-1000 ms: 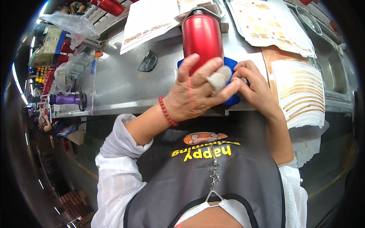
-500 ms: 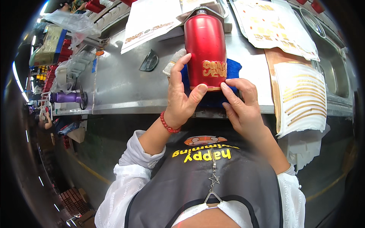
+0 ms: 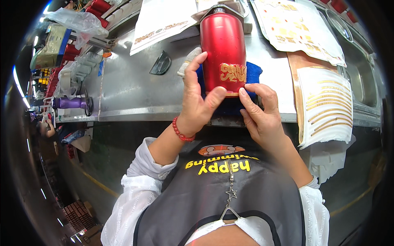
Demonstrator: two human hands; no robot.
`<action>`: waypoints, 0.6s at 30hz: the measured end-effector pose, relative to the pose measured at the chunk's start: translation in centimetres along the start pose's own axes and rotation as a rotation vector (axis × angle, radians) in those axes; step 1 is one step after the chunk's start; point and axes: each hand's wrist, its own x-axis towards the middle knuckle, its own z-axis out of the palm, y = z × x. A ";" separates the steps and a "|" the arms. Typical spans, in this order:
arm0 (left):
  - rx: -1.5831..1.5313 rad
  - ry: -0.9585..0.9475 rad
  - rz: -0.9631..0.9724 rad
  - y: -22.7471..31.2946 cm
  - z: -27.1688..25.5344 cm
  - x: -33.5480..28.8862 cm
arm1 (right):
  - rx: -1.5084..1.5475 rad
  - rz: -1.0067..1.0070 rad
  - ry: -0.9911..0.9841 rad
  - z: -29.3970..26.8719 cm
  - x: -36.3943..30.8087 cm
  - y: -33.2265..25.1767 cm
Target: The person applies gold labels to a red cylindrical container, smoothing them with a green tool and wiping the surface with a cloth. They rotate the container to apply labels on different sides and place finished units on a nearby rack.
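Note:
A glossy red bottle with a metal neck lies on a blue cloth, its base toward me. Gold raised decoration sits near the base, and a thin gold strip runs along the bottom edge. My left hand clasps the left side, fingers along the wall and thumb at the lower edge. At the lower right edge, the thumb and forefinger of my right hand are pinched together over the strip's end; their tips hide what lies between them.
On the right, a white pad carries several curved gold strips. Behind it lies a sheet of gold decals, with a sink beyond. A dark curved piece, a pale glove and a printed paper lie left of the bottle.
The bottle has turned slightly, so its gold decoration sits a little further right. My left thumb has shifted slightly right and up along the lower edge. The right hand stays nearly in place.

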 end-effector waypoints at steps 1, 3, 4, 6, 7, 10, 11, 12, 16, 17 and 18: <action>-0.065 0.035 -0.012 -0.3 -0.1 -0.3 | -0.002 -0.010 0.019 0.1 0.1 -0.1; 0.024 0.086 0.078 -1.0 -0.4 -1.2 | -0.006 -0.022 0.037 0.1 0.2 -0.1; 0.180 0.098 0.180 -1.3 -1.0 -2.0 | -0.008 -0.023 0.039 0.1 0.2 -0.1; 0.556 0.086 0.435 -0.2 -2.0 -3.3 | -0.006 -0.026 0.046 0.1 0.2 0.0; 0.700 0.046 0.438 0.6 -1.6 -4.2 | -0.003 -0.027 0.051 0.1 0.3 0.0; 0.859 0.020 0.636 0.1 -1.3 -3.8 | 0.011 -0.020 0.046 0.2 0.3 0.0; 0.882 -0.025 0.654 0.4 -1.4 -3.4 | 0.018 -0.016 0.041 0.3 0.2 0.0; 0.901 -0.065 0.673 0.7 -1.4 -2.9 | 0.017 -0.010 0.039 0.3 0.2 0.1; 0.805 -0.127 0.671 1.1 -0.4 -1.8 | -0.009 -0.001 0.020 0.1 0.0 0.2; 0.728 -0.130 0.635 1.1 -0.7 -1.9 | -0.022 -0.003 0.014 -0.1 0.1 0.1; 0.609 -0.084 0.483 1.1 -1.2 -2.4 | -0.025 -0.001 0.009 -0.3 0.1 -0.1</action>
